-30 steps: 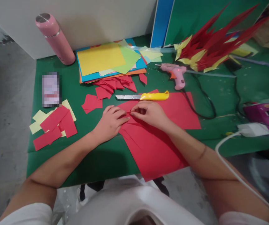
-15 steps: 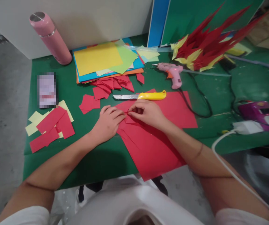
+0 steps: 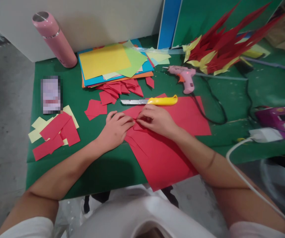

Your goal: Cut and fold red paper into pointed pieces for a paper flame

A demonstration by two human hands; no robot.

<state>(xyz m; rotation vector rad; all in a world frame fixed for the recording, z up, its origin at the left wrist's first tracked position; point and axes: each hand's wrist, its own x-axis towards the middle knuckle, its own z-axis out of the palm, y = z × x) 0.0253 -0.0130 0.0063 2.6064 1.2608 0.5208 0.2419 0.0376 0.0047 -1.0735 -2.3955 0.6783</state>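
A green-covered table [image 3: 102,172] seen from above, with a person's two bare arms reaching in from the bottom edge. At the far left lie red and pale yellow paper strips [image 3: 55,134], overlapping in a loose heap, and just behind them a small blurred card [image 3: 51,94]. A pink flask [image 3: 54,38] stands tilted at the back left corner against a white wall. To its right sits a stack of coloured paper sheets [image 3: 115,62], yellow and light green on top, blue and orange beneath, with a scatter of small folded red pieces [image 3: 119,89] in front of it and a few flat red squares [image 3: 95,108] beside those. The left hand [image 3: 115,129] rests palm down near the middle of the table, fingers curled, fingertips pressing a small red paper piece [image 3: 135,125] at the near-left corner of a large red sheet [image 3: 167,148]. The right hand [image 3: 157,119] meets it from the other side, fingers bent and pinching the same small piece, so the two hands touch. Just behind them a yellow-handled utility knife [image 3: 152,101] lies with its blade out, pointing left. Further right lies a pink glue gun [image 3: 184,76] with a black cable, then a spiky red and yellow paper ornament [image 3: 219,49], and at the far right a purple device [image 3: 278,117] near a white plug and cable [image 3: 264,135].
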